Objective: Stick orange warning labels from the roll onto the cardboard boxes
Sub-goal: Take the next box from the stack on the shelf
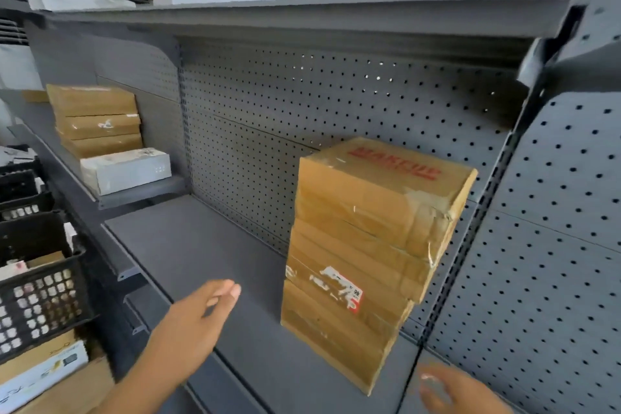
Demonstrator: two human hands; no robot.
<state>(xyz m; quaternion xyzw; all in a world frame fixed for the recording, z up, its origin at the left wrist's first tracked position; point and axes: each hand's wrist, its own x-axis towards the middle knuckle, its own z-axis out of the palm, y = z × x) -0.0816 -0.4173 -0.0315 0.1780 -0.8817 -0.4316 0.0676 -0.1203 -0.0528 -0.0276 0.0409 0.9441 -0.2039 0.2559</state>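
Though blurred toward its edges, shelving unit: dark grey metal with a pegboard back panel — it fills most of the view, one shelf overhead and one at hand level.
Near stack of cardboard boxes: several flat brown boxes piled on the hand-level shelf against the pegboard, slightly askew, with wrinkled clear tape at the near corner.
Black crates: lattice-walled plastic, stacked at the far left beside the shelving.
Far stack: three brown cardboard boxes on a raised shelf section at the left, resting on a white box.
Top box: crowns the near stack; red lettering on its upper face, not readable.
Left hand: reaches over the shelf front, left of the near stack and not touching it; fingers straight and pressed together, holding nothing.
Right hand: at the bottom edge, below and right of the near stack — blurred, fingers loosely bent and close together, nothing seen in them.
Torn label: white and red, partly peeled, on the near face of a lower box.
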